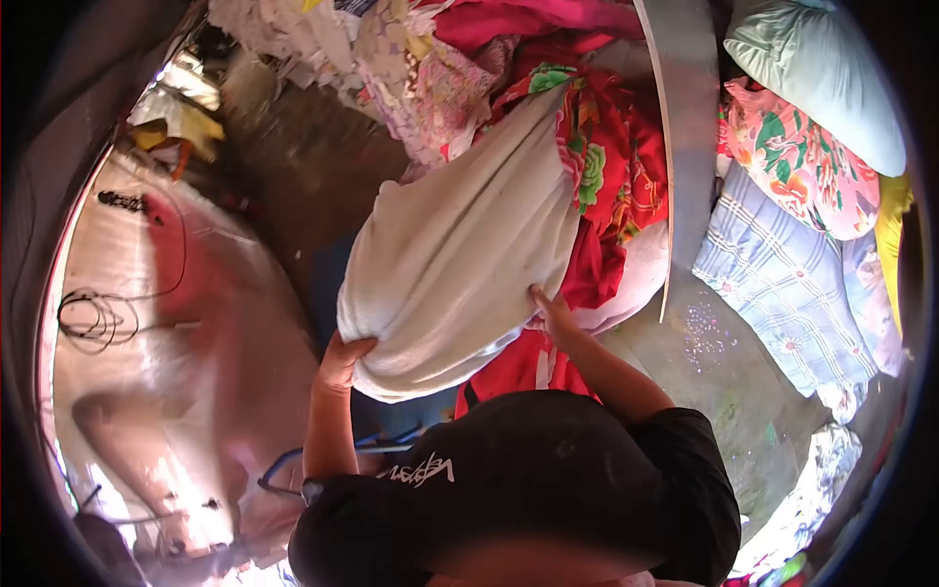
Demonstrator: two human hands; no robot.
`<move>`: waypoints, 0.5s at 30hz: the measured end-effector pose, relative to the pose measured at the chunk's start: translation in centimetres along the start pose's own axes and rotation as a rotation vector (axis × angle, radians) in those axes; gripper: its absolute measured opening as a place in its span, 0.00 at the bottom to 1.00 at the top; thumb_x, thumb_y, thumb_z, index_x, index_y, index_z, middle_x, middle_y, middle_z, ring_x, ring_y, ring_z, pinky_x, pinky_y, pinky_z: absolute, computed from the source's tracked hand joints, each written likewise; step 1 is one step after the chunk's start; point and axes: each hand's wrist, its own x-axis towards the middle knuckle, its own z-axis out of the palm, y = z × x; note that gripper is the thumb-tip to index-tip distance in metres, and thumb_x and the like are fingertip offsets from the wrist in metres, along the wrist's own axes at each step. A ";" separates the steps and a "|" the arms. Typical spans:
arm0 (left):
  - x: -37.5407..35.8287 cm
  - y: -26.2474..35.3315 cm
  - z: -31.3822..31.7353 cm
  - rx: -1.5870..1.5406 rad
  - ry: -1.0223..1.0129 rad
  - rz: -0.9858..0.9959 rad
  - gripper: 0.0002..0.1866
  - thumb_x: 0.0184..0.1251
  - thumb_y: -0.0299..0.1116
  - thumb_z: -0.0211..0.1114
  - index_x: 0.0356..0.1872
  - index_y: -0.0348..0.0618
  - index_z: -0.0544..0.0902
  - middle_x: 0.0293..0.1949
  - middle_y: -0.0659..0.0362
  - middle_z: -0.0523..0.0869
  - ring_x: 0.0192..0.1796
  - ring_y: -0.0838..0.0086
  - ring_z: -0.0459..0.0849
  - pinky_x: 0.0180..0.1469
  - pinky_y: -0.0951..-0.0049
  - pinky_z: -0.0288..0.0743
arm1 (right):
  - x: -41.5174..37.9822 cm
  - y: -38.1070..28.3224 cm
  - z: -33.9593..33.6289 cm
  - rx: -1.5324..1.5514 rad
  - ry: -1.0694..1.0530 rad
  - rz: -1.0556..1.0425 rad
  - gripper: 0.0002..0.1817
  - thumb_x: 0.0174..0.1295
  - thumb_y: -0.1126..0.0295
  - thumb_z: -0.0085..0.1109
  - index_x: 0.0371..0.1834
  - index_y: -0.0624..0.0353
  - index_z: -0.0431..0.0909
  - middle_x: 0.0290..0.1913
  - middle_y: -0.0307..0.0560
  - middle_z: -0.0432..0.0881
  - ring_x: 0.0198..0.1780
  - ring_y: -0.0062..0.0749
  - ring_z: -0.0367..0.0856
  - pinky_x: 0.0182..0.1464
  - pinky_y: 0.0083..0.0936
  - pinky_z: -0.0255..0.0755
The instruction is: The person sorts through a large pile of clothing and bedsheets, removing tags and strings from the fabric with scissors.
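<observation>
A large off-white cloth (460, 254) hangs stretched between my two hands, its lower edge rounded and sagging. At its lower left corner my left hand (344, 360) is closed on the edge, thumb on top. My right hand (554, 315) grips the lower right edge, thumb showing on the cloth and the other fingers hidden beneath. Red fabric with green and pink flowers (616, 157) lies against the right side of the cloth. More red fabric (528, 372) shows below it, near my body.
Patterned fabric scraps (421, 88) are heaped at the top. Right of a thin upright panel edge (667, 176) lie a pale green bundle (817, 73), a pink floral bundle (807, 166) and blue plaid cloth (782, 274). A coiled black cable (98, 321) rests on the left surface.
</observation>
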 end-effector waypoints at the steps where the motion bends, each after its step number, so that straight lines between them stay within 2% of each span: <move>1: -2.6 0.3 0.7 0.000 0.036 0.053 0.33 0.54 0.19 0.67 0.66 0.31 0.73 0.56 0.48 0.84 0.59 0.58 0.83 0.66 0.57 0.74 | -0.8 0.3 0.0 0.068 -0.067 -0.014 0.35 0.68 0.49 0.61 0.70 0.55 0.60 0.62 0.49 0.76 0.58 0.42 0.80 0.52 0.45 0.82; 3: -7.0 0.3 0.3 -0.023 0.122 0.084 0.36 0.50 0.17 0.66 0.66 0.32 0.72 0.57 0.48 0.84 0.58 0.56 0.83 0.66 0.55 0.74 | -1.7 0.6 -0.2 0.192 -0.203 -0.033 0.35 0.69 0.50 0.60 0.72 0.54 0.59 0.65 0.48 0.75 0.61 0.42 0.79 0.57 0.47 0.79; 4: -9.0 0.0 0.0 -0.047 0.173 0.093 0.36 0.50 0.17 0.65 0.67 0.33 0.72 0.57 0.46 0.83 0.58 0.54 0.83 0.65 0.53 0.76 | -1.3 1.5 -0.8 0.200 -0.229 -0.024 0.36 0.68 0.51 0.62 0.73 0.54 0.59 0.57 0.43 0.78 0.50 0.35 0.85 0.48 0.42 0.82; 7: -13.6 -0.5 -0.8 -0.103 0.294 0.095 0.36 0.49 0.18 0.65 0.66 0.32 0.71 0.57 0.45 0.83 0.57 0.54 0.84 0.63 0.54 0.77 | -1.6 1.8 -1.6 0.057 -0.232 0.039 0.36 0.67 0.52 0.64 0.72 0.54 0.59 0.46 0.40 0.78 0.35 0.29 0.85 0.35 0.34 0.79; 8: -14.8 -0.8 -0.8 -0.122 0.325 0.088 0.36 0.50 0.19 0.67 0.66 0.32 0.71 0.57 0.46 0.83 0.56 0.54 0.84 0.63 0.55 0.77 | -2.1 2.0 -1.0 0.041 -0.145 0.031 0.39 0.64 0.50 0.68 0.71 0.54 0.58 0.43 0.42 0.75 0.25 0.27 0.79 0.28 0.28 0.72; 11: -17.3 -1.2 -0.1 -0.178 0.322 0.130 0.35 0.51 0.19 0.66 0.66 0.32 0.71 0.56 0.45 0.83 0.56 0.54 0.85 0.61 0.54 0.79 | -3.5 2.8 -0.1 -0.031 -0.048 0.089 0.42 0.61 0.50 0.70 0.71 0.54 0.55 0.49 0.48 0.74 0.26 0.28 0.80 0.28 0.27 0.72; 12: -18.1 -1.6 -0.2 -0.193 0.342 0.143 0.34 0.52 0.20 0.66 0.66 0.32 0.71 0.56 0.44 0.83 0.55 0.53 0.85 0.60 0.54 0.81 | -3.5 3.5 -0.3 -0.032 -0.135 0.122 0.45 0.61 0.46 0.69 0.72 0.55 0.54 0.61 0.55 0.71 0.27 0.28 0.80 0.29 0.27 0.73; 15: -20.6 -2.6 -0.8 -0.222 0.368 0.172 0.34 0.52 0.20 0.66 0.66 0.33 0.71 0.56 0.44 0.83 0.54 0.53 0.85 0.60 0.54 0.81 | -5.4 5.3 0.3 0.108 -0.274 0.272 0.44 0.62 0.41 0.66 0.71 0.56 0.57 0.69 0.60 0.67 0.27 0.28 0.79 0.30 0.26 0.73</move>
